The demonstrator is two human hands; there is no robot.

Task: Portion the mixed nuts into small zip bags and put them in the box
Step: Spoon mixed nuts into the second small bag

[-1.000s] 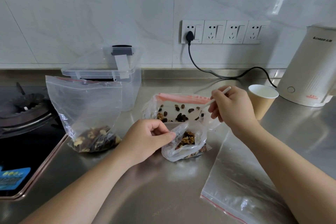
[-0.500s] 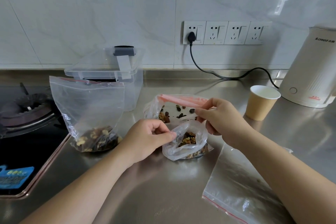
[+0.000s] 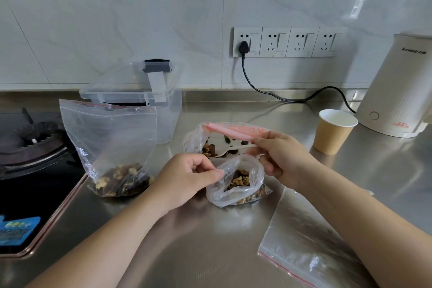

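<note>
A small zip bag (image 3: 236, 190) partly filled with mixed nuts stands open on the steel counter. My left hand (image 3: 187, 179) pinches its rim and keeps the mouth open. Just behind it lies the larger nut bag (image 3: 198, 140) with a pink zip strip. My right hand (image 3: 280, 155) grips a white plastic spoon (image 3: 233, 148) whose bowl reaches into that larger bag among the nuts. At the left stands another zip bag (image 3: 112, 147), upright, with nuts at its bottom. Behind it is the clear plastic box (image 3: 171, 112), its lid resting on top.
An empty zip bag (image 3: 311, 241) lies flat at the right under my right forearm. A paper cup (image 3: 333, 131) and a white kettle (image 3: 397, 91) stand at the back right, with a black cord (image 3: 268, 94) plugged into the wall. A gas hob (image 3: 30, 147) fills the left.
My right hand came down from above the small bag and moved the spoon into the larger nut bag behind it. My left hand stayed on the small bag's rim.
</note>
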